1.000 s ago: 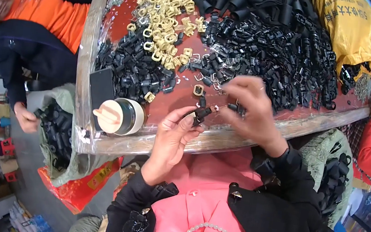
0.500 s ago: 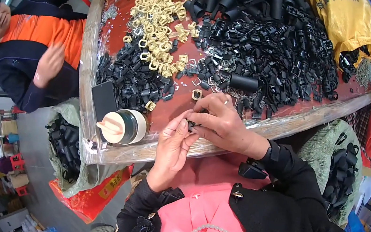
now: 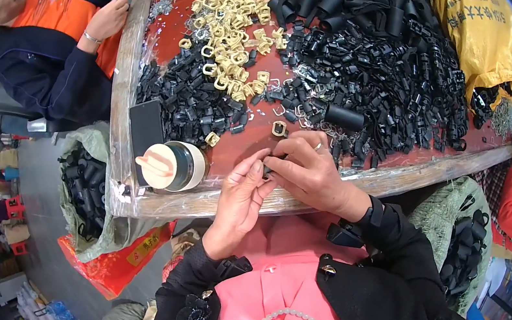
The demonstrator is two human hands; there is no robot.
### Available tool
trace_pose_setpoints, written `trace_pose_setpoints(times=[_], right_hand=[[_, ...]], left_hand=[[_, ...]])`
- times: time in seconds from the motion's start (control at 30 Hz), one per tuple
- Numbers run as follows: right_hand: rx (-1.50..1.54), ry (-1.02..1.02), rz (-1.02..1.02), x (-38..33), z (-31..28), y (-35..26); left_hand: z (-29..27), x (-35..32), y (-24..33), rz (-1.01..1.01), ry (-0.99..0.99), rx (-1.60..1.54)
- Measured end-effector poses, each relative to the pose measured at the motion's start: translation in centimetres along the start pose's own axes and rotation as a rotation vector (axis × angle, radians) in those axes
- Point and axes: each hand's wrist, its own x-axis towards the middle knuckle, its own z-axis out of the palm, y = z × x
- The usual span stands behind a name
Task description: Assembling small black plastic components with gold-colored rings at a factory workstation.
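Observation:
My left hand point(image 3: 240, 200) and my right hand point(image 3: 314, 176) meet above the table's front edge, fingertips pinched together. Between them is a small dark piece point(image 3: 267, 169), mostly covered by the fingers, so its kind cannot be made out. Just beyond my fingertips a cream buckle frame with a dark centre point(image 3: 279, 128) lies alone on the red tabletop. Small black fittings point(image 3: 189, 101) are heaped to the left, beside a pile of cream square buckle frames point(image 3: 236, 20). Right of these spreads a larger heap of black buckle pieces point(image 3: 398, 82).
A jar with a cream lid point(image 3: 170, 166) and a dark flat phone-like slab point(image 3: 146, 123) sit at the table's left corner. Sacks of black parts point(image 3: 86, 192) flank me below the wooden edge point(image 3: 216, 212). A yellow bag point(image 3: 488, 42) lies far right. Co-workers sit left and right.
My fingers have shifted only slightly around the small piece. The co-worker on the left has brought both hands together around a small black part. My view has tilted a little.

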Motion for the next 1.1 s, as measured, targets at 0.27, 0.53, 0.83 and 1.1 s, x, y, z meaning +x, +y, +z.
trace_pose_setpoints(times=[0.27,0.53,0.83,1.1], right_hand=[[0.047,-0.053,0.122,0.3,0.3,-0.2],[0.181,-0.038,0.209,0.2,0.8,-0.6],[0.153,0.074,0.111,-0.3,1.0,-0.1],[-0.006,0.055,-0.045,0.2,0.8,0.5]], left_hand=[[-0.2,0.2,-0.1,0.042,0.075,-0.024],[-0.6,0.1,-0.1,0.065,0.053,-0.052],[-0.4,0.0,-0.4,0.049,0.029,-0.013],[-0.6,0.4,0.3,-0.065,-0.023,0.066]])
